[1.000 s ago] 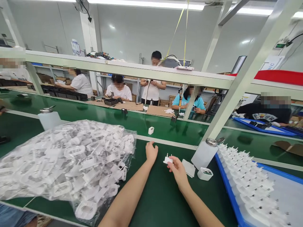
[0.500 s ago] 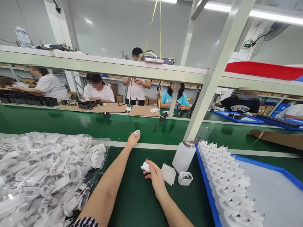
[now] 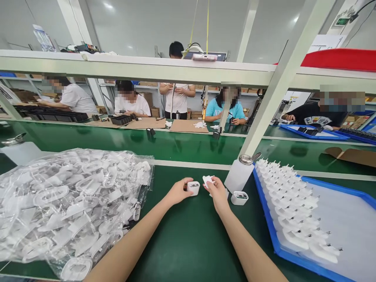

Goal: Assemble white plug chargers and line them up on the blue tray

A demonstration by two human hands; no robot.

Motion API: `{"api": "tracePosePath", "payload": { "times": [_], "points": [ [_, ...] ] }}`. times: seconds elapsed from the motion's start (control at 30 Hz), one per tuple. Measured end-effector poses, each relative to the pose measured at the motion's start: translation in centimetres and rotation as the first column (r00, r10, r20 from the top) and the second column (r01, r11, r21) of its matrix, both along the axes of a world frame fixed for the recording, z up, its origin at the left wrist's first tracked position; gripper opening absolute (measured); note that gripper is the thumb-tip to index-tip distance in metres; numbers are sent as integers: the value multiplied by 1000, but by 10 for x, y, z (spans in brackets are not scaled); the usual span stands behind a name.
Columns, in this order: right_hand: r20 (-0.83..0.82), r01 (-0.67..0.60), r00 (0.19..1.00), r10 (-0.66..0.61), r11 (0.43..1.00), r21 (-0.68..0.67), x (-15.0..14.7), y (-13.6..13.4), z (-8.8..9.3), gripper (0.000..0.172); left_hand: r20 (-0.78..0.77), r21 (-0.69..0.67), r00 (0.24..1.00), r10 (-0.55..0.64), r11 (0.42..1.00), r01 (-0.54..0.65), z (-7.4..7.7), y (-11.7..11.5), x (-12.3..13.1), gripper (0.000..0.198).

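1 white housing (image 3: 193, 189) is pinched in the grip of the left hand (image 3: 177, 192), its open end facing up, over the green bench (image 3: 188, 243). Just apart from it, the right hand (image 3: 219, 193) pinches a white plug part (image 3: 207, 179) in its grip. Near the right hand stand a 2nd white housing (image 3: 239, 199) and a metal-capped bottle (image 3: 238, 175). Farther right, a blue-rimmed tray (image 3: 276, 248) holds rows of pronged pieces (image 3: 290, 211); at left lies a clear bag (image 3: 88, 188) of white parts (image 3: 76, 268).
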State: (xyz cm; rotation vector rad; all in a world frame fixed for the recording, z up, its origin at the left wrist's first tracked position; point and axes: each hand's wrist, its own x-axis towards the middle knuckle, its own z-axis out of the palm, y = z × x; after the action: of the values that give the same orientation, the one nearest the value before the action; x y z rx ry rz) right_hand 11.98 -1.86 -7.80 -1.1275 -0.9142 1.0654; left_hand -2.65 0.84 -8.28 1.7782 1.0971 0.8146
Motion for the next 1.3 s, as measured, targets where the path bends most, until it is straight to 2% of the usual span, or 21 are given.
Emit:
{"api": "tracePosePath", "payload": {
  "times": [0.07,0.17,0.3,0.37,0.43,0.5,0.6,0.67,0.9,1.03,1.2,1.3],
  "points": [
    [215,7,977,-11,1000,21,1,-2,2,22,-10,2,1000,-12,1000,12,0,-14,-1,42],
    [483,-90,874,59,995,42,0,-6,6,20,-11,33,1000,-18,999,19,3,-24,-1,39],
    [605,-347,735,307,936,-53,2,-12,17,23,-10,37,998,-60,997,60,4,-24,-2,37],
    [657,-408,654,375,906,-111,4,-13,23,21,8,33,999,-43,999,43,2,-23,-3,40],
    [734,-371,590,336,920,-123,4,-14,27,14,17,28,999,-44,999,43,1,-22,-3,40],
    [804,-294,549,226,954,-67,3,-14,28,11,10,28,998,-56,998,56,0,-22,-3,35],
    [850,-256,517,103,966,39,0,-14,28,12,2,27,998,-59,998,59,1,-23,-1,32],
    [859,-269,504,87,961,60,-1,-14,27,12,16,24,998,-58,998,57,1,-23,-1,34],
    [892,-302,439,107,953,34,0,-16,29,12,79,29,996,-51,998,49,-2,-21,-2,36],
    [903,-304,417,104,952,31,-1,-16,28,15,55,37,997,-47,998,45,-2,-22,-3,34],
    [893,-350,402,204,935,-56,2,-15,25,24,72,42,996,-57,998,54,-2,-22,-4,35],
    [888,-366,404,220,928,-63,2,-16,25,23,104,26,992,-72,997,70,-2,-21,-5,35]
  ]
}}
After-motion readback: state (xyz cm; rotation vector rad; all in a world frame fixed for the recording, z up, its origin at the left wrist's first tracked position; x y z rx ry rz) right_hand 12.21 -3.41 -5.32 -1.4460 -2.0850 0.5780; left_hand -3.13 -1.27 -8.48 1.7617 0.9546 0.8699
